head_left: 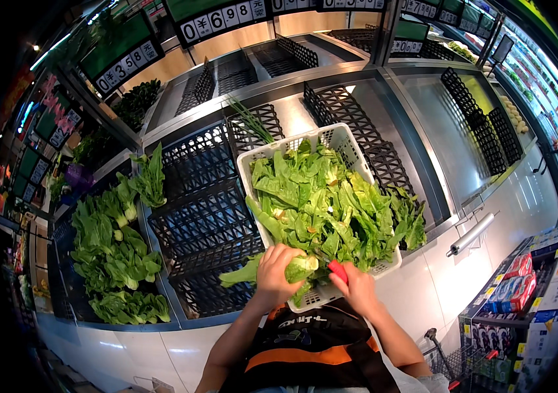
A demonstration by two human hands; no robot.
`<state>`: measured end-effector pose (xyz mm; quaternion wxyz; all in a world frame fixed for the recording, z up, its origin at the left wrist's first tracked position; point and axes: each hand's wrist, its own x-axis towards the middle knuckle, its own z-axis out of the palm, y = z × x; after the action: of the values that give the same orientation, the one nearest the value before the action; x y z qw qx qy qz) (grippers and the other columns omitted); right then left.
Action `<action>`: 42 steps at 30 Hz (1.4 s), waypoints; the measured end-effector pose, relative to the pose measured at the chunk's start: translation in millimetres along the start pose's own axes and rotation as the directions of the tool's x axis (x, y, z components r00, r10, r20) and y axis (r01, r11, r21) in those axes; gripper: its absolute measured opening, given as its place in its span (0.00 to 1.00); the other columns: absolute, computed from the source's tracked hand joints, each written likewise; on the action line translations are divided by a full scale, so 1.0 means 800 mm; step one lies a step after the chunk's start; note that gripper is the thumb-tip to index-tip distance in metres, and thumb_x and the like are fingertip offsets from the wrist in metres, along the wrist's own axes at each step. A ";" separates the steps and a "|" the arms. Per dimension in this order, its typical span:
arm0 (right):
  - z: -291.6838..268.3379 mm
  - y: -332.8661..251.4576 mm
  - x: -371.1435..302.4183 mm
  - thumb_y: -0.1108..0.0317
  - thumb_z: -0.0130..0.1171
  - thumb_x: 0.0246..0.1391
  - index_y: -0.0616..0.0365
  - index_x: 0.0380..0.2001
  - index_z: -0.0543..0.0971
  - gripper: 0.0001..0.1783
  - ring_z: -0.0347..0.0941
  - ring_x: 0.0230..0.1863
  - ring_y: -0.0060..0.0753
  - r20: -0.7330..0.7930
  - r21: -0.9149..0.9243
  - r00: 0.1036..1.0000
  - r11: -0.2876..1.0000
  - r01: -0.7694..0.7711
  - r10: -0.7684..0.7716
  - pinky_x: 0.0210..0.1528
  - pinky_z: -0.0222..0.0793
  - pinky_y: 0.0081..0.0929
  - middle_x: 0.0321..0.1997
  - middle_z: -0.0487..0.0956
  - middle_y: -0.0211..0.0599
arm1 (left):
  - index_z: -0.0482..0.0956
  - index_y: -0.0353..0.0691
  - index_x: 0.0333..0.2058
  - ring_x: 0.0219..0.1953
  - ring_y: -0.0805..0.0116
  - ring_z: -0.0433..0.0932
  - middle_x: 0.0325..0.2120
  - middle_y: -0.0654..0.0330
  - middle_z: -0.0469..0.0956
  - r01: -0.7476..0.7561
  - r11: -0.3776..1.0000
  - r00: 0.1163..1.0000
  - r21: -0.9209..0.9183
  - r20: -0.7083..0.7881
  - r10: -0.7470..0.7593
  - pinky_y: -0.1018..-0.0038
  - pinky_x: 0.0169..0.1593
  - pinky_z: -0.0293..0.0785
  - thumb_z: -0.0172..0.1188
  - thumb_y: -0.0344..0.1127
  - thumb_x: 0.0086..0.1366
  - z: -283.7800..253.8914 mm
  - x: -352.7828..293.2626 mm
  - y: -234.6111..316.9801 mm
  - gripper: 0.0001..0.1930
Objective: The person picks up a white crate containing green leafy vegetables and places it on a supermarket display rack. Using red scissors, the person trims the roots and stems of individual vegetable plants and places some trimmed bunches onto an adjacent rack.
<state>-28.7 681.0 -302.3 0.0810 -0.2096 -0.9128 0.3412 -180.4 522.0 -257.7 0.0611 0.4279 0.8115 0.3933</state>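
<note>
The left hand grips a leafy head over the white crate; the right hand holds a red-handled knife at its stem end. Trimming seems in hand; the next cut needs steadiness.

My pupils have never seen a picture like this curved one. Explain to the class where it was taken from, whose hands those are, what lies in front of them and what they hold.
There is no machine here, only a person's bare hands. A wide fisheye camera on the head looks down, so straight edges bend.

In front is a white crate heaped with green leaves. Black lattice racks line the display beside it, and leafy greens lie in the section farther left.

The left hand grips a leafy head near its pale base. The right hand holds a red-handled tool close to that base; its working end is hard to make out.
</note>
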 end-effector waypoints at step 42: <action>0.002 -0.030 -0.012 0.56 0.60 0.58 0.57 0.38 0.73 0.16 0.76 0.27 0.56 -0.014 0.116 0.998 0.992 0.054 -0.053 0.26 0.71 0.45 0.26 0.79 0.49 | 0.77 0.44 0.40 0.40 0.56 0.70 0.34 0.59 0.72 -0.050 0.978 0.986 0.204 -0.145 0.080 0.65 0.43 0.62 0.68 0.25 0.35 0.008 -0.013 -0.003 0.27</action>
<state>-28.4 659.5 -287.9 0.1071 -0.1817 -0.8961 0.3906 -173.0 517.2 -266.2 -0.0571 0.4270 0.8347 0.3430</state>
